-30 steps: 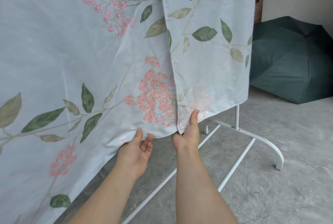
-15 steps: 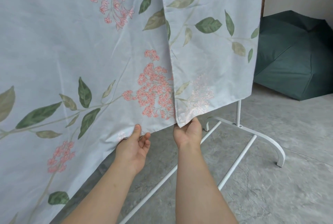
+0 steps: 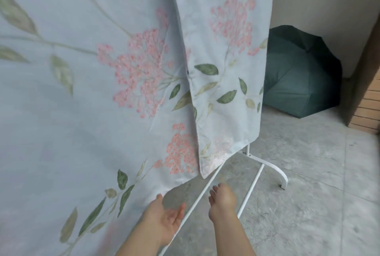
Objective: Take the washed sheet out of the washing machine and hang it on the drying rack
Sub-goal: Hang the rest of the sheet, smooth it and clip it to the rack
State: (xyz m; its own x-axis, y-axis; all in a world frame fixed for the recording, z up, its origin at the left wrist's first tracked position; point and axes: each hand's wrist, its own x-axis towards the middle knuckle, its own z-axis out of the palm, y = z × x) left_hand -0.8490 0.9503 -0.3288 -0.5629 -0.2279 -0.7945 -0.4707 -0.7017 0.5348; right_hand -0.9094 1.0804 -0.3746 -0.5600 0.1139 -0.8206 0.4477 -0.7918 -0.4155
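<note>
The sheet (image 3: 102,111) hangs from the rack (image 3: 265,163) and fills the left and centre of the frame. Its length runs top to bottom, with the hem sloping towards the lower left. A second fold overlaps at centre, its corner pointing down. Below the hem, the left hand (image 3: 164,220) lies palm-up and released. The right hand (image 3: 223,202), loosely curled, grasps nothing. An umbrella (image 3: 298,74) sits at right on the floor (image 3: 308,194).
</note>
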